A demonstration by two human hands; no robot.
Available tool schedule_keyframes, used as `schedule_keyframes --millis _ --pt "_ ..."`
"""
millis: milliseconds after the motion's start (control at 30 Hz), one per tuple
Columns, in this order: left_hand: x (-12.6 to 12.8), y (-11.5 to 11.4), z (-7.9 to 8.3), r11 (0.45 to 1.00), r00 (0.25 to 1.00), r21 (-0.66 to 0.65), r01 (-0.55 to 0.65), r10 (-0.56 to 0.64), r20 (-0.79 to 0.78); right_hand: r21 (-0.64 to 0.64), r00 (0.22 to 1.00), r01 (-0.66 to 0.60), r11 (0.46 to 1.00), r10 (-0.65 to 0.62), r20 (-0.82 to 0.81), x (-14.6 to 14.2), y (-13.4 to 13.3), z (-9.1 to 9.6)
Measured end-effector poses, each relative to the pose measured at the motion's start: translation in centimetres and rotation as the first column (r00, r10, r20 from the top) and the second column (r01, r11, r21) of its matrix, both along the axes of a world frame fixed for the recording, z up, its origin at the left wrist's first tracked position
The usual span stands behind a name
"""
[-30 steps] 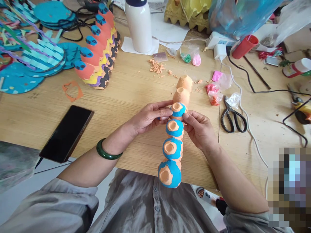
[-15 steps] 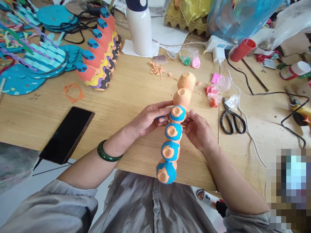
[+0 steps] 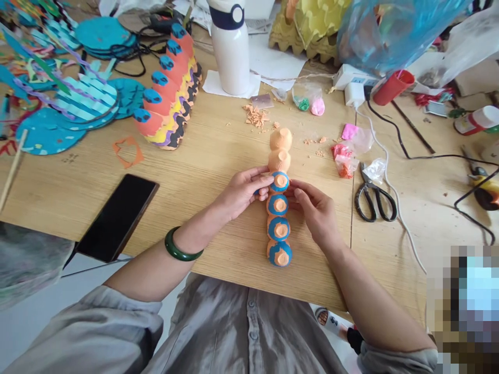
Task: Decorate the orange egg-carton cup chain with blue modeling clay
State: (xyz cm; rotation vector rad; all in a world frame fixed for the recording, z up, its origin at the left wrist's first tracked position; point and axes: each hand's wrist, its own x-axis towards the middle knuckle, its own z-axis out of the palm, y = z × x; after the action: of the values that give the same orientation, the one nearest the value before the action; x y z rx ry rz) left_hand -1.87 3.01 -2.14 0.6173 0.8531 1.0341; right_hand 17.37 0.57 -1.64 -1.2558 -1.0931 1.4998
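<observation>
A strip of egg carton covered in orange clay stretches away from me over the table. Blue clay surrounds the knobs of its nearer cups, while the far cups are plain orange. My left hand grips its left side at a blue-ringed cup, thumb on top. A bit of blue clay shows under those left fingers. On the other side, my right hand has its fingertips against the strip's right edge, partly hidden behind it. Orange clay crumbs lie beyond the strip.
A painted egg-carton piece, a white bottle and a phone are on the left. Scissors, bagged pink clay, a power strip and cables lie right. Yellow egg cartons stand at the back.
The strip's near end has swung away from me and rightward, its far end leftward, so it now points straight ahead. Both hands still hold it. The camera view has shifted slightly.
</observation>
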Motion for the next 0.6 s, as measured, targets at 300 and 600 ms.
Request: schedule_keyframes --millis 300,600 --pt "-0.4 0.3 -0.1 0.997 0.940 0.063 -0.050 0.068 -0.333 0.168 0.980 -0.048 0.985 0.014 0.201 0.1 -0.1 -1.3" --pt "-0.5 0.5 1.8 0.977 0.978 -0.069 -0.201 0.204 0.042 0.371 0.929 -0.008 0.929 -0.131 0.347 0.7 -0.1 -0.6"
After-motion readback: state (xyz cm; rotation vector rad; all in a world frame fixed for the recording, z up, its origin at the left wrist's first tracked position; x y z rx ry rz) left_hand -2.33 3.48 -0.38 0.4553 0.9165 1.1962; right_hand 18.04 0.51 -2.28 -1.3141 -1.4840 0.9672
